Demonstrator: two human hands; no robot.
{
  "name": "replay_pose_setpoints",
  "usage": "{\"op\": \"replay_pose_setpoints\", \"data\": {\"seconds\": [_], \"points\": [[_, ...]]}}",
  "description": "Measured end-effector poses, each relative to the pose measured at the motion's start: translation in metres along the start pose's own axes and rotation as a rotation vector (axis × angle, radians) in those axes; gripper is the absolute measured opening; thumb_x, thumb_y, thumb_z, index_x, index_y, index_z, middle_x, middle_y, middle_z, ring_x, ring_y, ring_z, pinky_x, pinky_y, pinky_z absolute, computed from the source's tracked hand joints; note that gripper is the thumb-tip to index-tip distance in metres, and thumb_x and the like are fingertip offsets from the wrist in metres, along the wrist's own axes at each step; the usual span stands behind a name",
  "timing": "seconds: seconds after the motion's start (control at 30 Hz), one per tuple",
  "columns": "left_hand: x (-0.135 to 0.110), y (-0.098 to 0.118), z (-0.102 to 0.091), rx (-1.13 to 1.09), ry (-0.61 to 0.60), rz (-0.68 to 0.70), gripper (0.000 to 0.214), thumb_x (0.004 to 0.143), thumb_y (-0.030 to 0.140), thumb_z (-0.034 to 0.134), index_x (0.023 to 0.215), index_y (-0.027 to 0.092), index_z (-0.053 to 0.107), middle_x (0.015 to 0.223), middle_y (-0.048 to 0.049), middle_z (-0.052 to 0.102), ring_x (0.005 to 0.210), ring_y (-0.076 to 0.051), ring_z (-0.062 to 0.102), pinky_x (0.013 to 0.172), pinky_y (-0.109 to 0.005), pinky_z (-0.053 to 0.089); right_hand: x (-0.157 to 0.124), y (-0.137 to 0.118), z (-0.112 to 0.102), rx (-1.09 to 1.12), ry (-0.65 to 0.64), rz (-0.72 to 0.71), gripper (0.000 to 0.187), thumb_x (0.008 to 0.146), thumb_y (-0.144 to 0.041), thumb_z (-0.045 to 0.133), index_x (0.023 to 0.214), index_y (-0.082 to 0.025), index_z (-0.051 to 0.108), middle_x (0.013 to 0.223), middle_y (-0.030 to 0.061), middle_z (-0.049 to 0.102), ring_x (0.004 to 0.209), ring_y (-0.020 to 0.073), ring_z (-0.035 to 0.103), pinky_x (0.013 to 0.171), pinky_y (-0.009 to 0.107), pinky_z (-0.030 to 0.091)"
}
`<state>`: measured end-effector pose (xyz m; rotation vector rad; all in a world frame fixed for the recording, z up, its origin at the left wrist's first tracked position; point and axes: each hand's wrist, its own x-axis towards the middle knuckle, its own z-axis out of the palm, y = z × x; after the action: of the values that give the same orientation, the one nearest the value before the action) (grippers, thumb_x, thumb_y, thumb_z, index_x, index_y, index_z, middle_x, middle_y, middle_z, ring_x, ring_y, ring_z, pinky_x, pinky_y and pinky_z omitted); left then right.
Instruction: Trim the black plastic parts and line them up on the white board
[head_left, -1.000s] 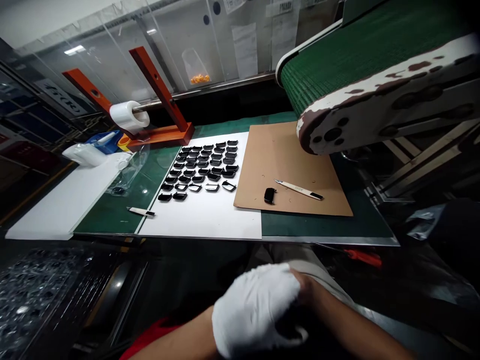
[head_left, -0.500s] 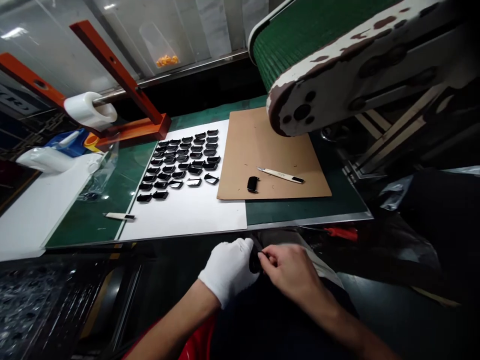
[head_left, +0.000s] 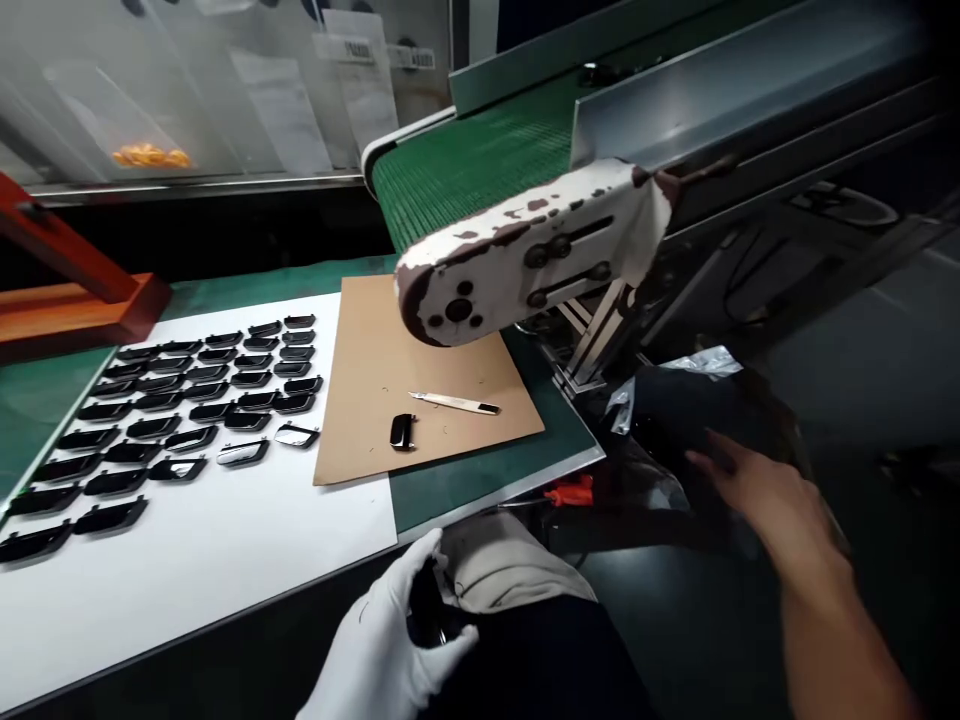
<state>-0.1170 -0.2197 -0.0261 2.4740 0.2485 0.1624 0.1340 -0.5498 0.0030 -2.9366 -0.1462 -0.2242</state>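
- The left hand (head_left: 379, 650), in a white glove, is closed around a glossy black trim piece (head_left: 427, 608), held just past the table's front edge, above a khaki-clad knee (head_left: 510, 565).
- The right hand (head_left: 750, 490), bare and open with fingers spread, is out beyond the table's right corner, near a dark bag (head_left: 697, 420); any contact cannot be told.
- The table (head_left: 457, 497) has a green mat and a metal front edge, with a red-handled tool (head_left: 570, 492) just below it.
- A white sheet (head_left: 187, 620) carries rows of black trim pieces (head_left: 187, 420), the nearest row close to its right edge.
- A cardboard sheet (head_left: 367, 380) overlaps that edge; a craft knife (head_left: 454, 403) and a black piece (head_left: 402, 432) lie on it, well apart from its edges.
- A conveyor belt (head_left: 472, 170) hangs over the cardboard's far end - a strip of green mat shows to the right.
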Motion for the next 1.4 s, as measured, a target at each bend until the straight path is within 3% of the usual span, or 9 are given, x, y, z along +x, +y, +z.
{"op": "replay_pose_setpoints", "data": {"seconds": [0.1, 0.2, 0.3, 0.47, 0.67, 0.9, 1.07, 1.2, 1.4], "points": [[-0.002, 0.002, -0.005, -0.063, 0.054, 0.001, 0.067, 0.073, 0.037, 0.071, 0.129, 0.028, 0.035, 0.118, -0.0009, 0.065, 0.104, -0.017, 0.065, 0.088, -0.022, 0.054, 0.015, -0.024, 0.002, -0.007, -0.095, -0.051, 0.056, 0.077, -0.058, 0.052, 0.113, -0.017, 0.066, 0.066, 0.0160, 0.072, 0.044, 0.0289, 0.061, 0.040, 0.037, 0.038], [-0.005, 0.004, -0.016, -0.100, 0.105, -0.026, 0.062, 0.069, 0.043, 0.073, 0.122, 0.027, 0.045, 0.113, -0.0014, 0.067, 0.100, -0.018, 0.067, 0.085, -0.023, 0.055, 0.014, -0.103, 0.021, 0.188, -0.192, -0.428, 0.042, 0.088, -0.051, 0.043, 0.114, -0.024, 0.062, 0.087, 0.0051, 0.074, 0.065, 0.0201, 0.067, 0.060, 0.031, 0.049], [-0.013, 0.006, -0.026, -0.110, 0.164, -0.079, 0.060, 0.067, 0.043, 0.075, 0.119, 0.024, 0.050, 0.113, -0.0035, 0.067, 0.101, -0.020, 0.066, 0.088, -0.026, 0.055, 0.014, -0.192, 0.054, 0.246, -0.269, -0.740, 0.034, 0.087, -0.046, 0.049, 0.113, -0.027, 0.061, 0.105, 0.0002, 0.070, 0.095, 0.0183, 0.062, 0.083, 0.027, 0.047], [-0.031, 0.006, -0.037, -0.174, 0.292, -0.163, 0.063, 0.063, 0.038, 0.079, 0.118, 0.021, 0.053, 0.110, -0.0048, 0.067, 0.100, -0.021, 0.065, 0.091, -0.029, 0.052, 0.025, -0.270, 0.105, 0.166, -0.313, -0.852, 0.037, 0.086, -0.033, 0.052, 0.118, -0.014, 0.056, 0.115, 0.0118, 0.062, 0.108, 0.0248, 0.053, 0.092, 0.039, 0.040], [-0.045, 0.004, -0.044, -0.341, 0.428, -0.235, 0.071, 0.059, 0.036, 0.082, 0.121, 0.018, 0.053, 0.106, -0.0049, 0.068, 0.096, -0.019, 0.065, 0.091, -0.027, 0.052, 0.040, -0.266, 0.113, 0.098, -0.386, -0.757, 0.027, 0.085, -0.027, 0.044, 0.099, -0.015, 0.064, 0.100, 0.0160, 0.062, 0.095, 0.0296, 0.058, 0.075, 0.038, 0.042], [-0.045, 0.003, -0.046, -0.381, 0.472, -0.238, 0.065, 0.057, 0.027, 0.083, 0.117, 0.017, 0.057, 0.104, -0.0048, 0.069, 0.093, -0.019, 0.067, 0.088, -0.026, 0.053, 0.021, -0.232, 0.071, 0.212, -0.456, -0.671, 0.035, 0.089, -0.035, 0.034, 0.113, -0.021, 0.055, 0.099, 0.0093, 0.068, 0.088, 0.0262, 0.062, 0.069, 0.034, 0.046], [-0.043, 0.003, -0.045, -0.374, 0.450, -0.231, 0.063, 0.057, 0.031, 0.083, 0.113, 0.016, 0.058, 0.104, -0.0060, 0.070, 0.095, -0.020, 0.067, 0.088, -0.027, 0.053, -0.028, -0.222, 0.026, 0.500, -0.736, -0.846, 0.045, 0.088, -0.056, 0.036, 0.110, -0.027, 0.063, 0.115, 0.0042, 0.067, 0.108, 0.0264, 0.059, 0.086, 0.035, 0.046], [-0.041, 0.007, -0.044, -0.341, 0.403, -0.233, 0.064, 0.058, 0.036, 0.082, 0.114, 0.017, 0.058, 0.105, -0.0052, 0.070, 0.096, -0.021, 0.066, 0.089, -0.028, 0.052, -0.058, -0.232, -0.003, 0.549, -0.975, -1.046, 0.037, 0.092, -0.046, 0.034, 0.104, -0.026, 0.063, 0.078, 0.0003, 0.069, 0.068, 0.0164, 0.062, 0.062, 0.027, 0.046], [-0.039, 0.018, -0.045, -0.367, 0.339, -0.226, 0.066, 0.059, 0.039, 0.081, 0.117, 0.018, 0.057, 0.109, -0.0048, 0.068, 0.098, -0.021, 0.065, 0.089, -0.026, 0.051, -0.080, -0.251, -0.023, 0.522, -0.972, -1.255, 0.034, 0.094, -0.043, 0.030, 0.086, -0.023, 0.057, 0.078, 0.0005, 0.063, 0.067, 0.0156, 0.056, 0.061, 0.029, 0.040]]}}
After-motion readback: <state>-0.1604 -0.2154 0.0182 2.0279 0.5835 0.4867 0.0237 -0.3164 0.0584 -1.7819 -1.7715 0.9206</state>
